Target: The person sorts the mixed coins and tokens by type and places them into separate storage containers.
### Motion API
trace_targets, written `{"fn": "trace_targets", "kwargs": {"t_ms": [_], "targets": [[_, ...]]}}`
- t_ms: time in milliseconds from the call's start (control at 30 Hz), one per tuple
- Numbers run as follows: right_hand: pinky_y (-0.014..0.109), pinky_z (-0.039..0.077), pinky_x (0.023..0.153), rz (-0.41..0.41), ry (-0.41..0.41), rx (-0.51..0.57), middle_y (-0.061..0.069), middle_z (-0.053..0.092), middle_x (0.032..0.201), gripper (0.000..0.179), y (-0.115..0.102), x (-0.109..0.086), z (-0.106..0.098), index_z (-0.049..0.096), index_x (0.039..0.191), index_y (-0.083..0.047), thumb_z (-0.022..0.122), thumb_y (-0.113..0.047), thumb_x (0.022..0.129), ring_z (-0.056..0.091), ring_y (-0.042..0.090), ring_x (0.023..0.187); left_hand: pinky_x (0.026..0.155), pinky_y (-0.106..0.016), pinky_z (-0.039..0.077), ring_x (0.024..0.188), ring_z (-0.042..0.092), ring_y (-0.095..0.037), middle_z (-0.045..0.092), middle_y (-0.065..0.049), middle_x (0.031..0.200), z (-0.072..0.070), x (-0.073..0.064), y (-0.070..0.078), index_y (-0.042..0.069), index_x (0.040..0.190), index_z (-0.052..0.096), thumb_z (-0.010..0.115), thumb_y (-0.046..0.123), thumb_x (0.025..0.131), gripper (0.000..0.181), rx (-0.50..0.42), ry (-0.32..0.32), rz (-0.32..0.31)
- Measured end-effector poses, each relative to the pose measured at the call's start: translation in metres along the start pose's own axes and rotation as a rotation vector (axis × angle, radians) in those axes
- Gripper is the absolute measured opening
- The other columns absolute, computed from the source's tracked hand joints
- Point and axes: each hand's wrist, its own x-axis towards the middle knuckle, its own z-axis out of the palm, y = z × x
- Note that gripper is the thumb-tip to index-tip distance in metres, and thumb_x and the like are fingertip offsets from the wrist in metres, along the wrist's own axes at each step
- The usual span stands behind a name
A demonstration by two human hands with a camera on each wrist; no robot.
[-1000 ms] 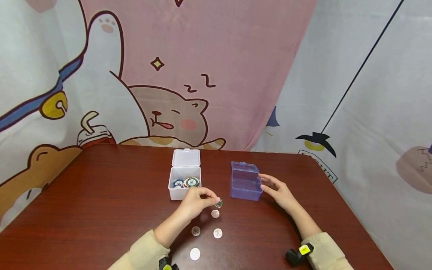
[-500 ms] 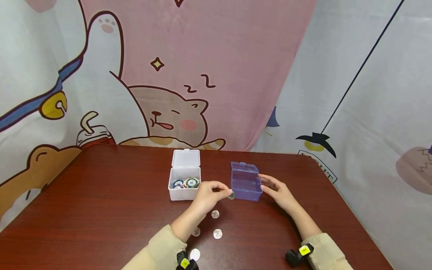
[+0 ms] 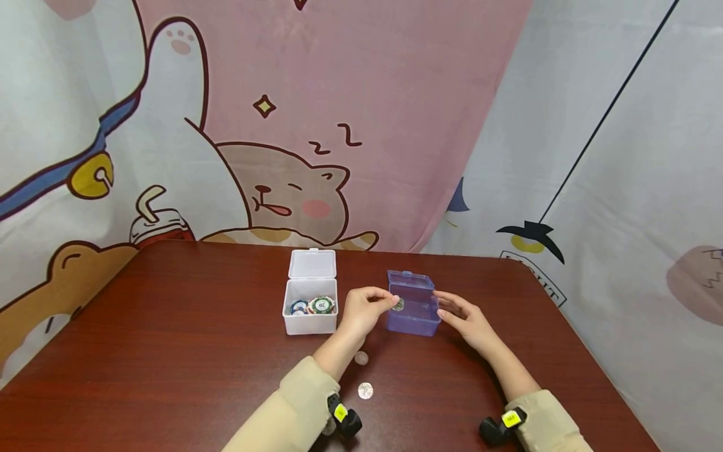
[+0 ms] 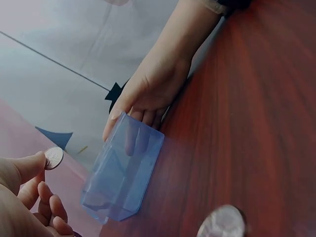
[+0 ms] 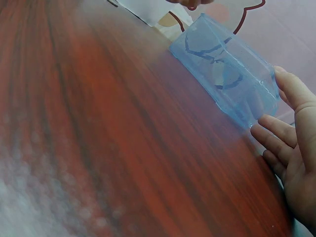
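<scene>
Silver-coloured coin, qty 1: pinched btwn thumb & forefinger of my L hand, other fingers curled in twd palm. Grip narrow, coin held near its edge. Position: raised off the table, at the L side of the blue box in the head view; clear of the box walls in the L wrist view.

Blue plastic box, qty 1: see-through, hinged lid up & leaning back, standing on the tabletop. My R hand at its R end, thumb & fingers apart and nearly straight, fingertips resting agst the end wall; grip wide, nothing pinched.

White plastic box, qty 1: L of the blue one, well apart, lid up. Contents: poker chips, a green-and-white one marked 20 on top at R, blue-and-white ones at L; exact no. can't tell.

Loose coins, silver-coloured, qty 3 seen: flat on the table, one near my L forearm, one further twd me, one partly hidden by the L wrist cam.

Table: dark red-brown, wood grain, glossy.

Cloth: behind the table, pink & white, cartoon animals.

Sleeves, pr.: pale beige, puffy. R wrist cam: black, yellow label.
</scene>
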Motion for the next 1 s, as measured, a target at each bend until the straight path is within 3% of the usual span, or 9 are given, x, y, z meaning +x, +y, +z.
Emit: {"fn": "trace_targets", "kwargs": {"t_ms": [400,667,1000], "targets": [[0.02,0.045,0.087,0.011,0.001,0.003,0.021,0.056,0.129,0.045,-0.001,0.0,0.0,0.05,0.137,-0.004,0.062,-0.013,0.094,0.05,0.037,0.119,0.068,-0.026,0.044,0.073,0.054,-0.01,0.068,-0.005,0.076,0.017,0.021,-0.008,-0.004,0.078,0.074,0.078,0.005,0.077,0.01,-0.055,0.097,-0.049],[0.02,0.045,0.087,0.021,-0.001,0.003,0.021,0.055,0.13,0.046,0.0,-0.001,-0.001,0.05,0.137,-0.004,0.062,-0.013,0.094,0.05,0.037,0.119,0.066,-0.025,0.042,0.074,0.052,-0.009,0.068,-0.001,0.073,0.024,0.028,-0.019,0.0,0.074,0.075,0.08,0.009,0.075,0.01,-0.002,0.145,-0.071],[0.019,0.044,0.087,0.019,-0.005,0.002,0.021,0.055,0.13,0.046,-0.001,0.0,-0.001,0.049,0.138,-0.003,0.062,-0.015,0.095,0.05,0.037,0.12,0.064,-0.025,0.041,0.071,0.052,-0.009,0.069,-0.002,0.072,0.032,0.034,-0.03,0.001,0.072,0.075,0.082,0.01,0.074,0.011,0.017,0.183,-0.04]]}}
